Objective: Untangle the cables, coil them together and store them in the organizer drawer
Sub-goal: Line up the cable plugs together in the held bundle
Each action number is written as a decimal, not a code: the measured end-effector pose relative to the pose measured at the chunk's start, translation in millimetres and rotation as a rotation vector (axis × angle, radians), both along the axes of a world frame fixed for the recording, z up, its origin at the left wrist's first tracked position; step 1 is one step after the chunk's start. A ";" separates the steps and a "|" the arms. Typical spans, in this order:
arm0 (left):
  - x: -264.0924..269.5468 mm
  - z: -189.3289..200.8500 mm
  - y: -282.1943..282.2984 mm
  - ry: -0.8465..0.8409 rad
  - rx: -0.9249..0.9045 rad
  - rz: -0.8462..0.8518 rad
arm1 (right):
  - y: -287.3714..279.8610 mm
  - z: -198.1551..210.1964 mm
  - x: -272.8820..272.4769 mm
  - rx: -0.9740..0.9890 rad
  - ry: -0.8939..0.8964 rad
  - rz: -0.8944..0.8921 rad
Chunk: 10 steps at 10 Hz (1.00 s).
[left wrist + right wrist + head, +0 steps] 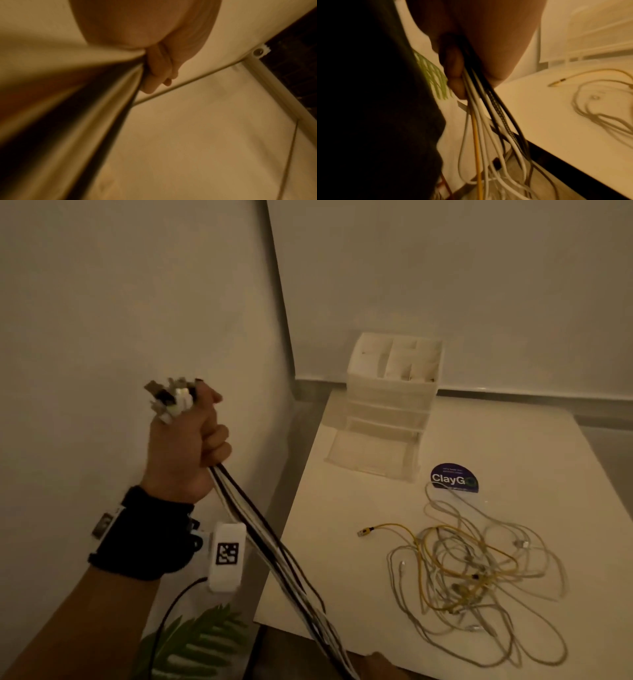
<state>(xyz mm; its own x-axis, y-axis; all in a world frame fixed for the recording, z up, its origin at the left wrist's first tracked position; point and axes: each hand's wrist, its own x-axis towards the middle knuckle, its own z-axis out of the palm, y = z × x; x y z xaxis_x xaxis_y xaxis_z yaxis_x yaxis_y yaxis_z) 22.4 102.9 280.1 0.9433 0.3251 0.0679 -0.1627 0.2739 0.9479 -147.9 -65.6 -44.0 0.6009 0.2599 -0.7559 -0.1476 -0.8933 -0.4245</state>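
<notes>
My left hand [191, 440] is raised left of the table and grips a bundle of black and white cables [274, 546] in a fist. Their connector ends [171, 400] stick out above the fist. The bundle runs taut down to the right, where my right hand [378, 662] shows at the bottom edge. In the right wrist view its fingers [453, 75] curl round the bundle [488, 108], which also holds a yellow cable. A tangle of yellow and white cables [472, 577] lies loose on the white table [342, 508]. The white organizer [394, 392] stands at the back, its bottom drawer [373, 455] pulled open.
A round purple ClayGo sticker [454, 478] lies on the table between the organizer and the tangle. A green fern leaf [195, 635] sits low at the left, beyond the table's left edge. Walls stand close behind and to the left.
</notes>
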 end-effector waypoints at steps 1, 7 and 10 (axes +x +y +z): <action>-16.0 -11.1 -24.0 0.029 0.012 -0.182 | -126.4 -40.7 10.0 0.259 -0.051 0.031; -53.1 -37.4 -64.8 0.146 0.043 -0.182 | -129.6 24.5 217.9 -0.404 -0.447 0.150; -34.3 -37.3 -96.6 0.243 -0.004 -0.291 | -228.6 163.2 275.9 0.467 -0.346 -0.824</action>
<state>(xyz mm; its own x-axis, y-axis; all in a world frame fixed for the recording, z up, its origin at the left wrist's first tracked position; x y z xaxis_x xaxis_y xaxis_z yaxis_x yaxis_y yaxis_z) -12.0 6.3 242.8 0.9846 0.0412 -0.1700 0.1520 0.2793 0.9481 128.0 -294.2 119.2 0.8941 -0.1098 -0.4341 -0.4461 -0.3020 -0.8425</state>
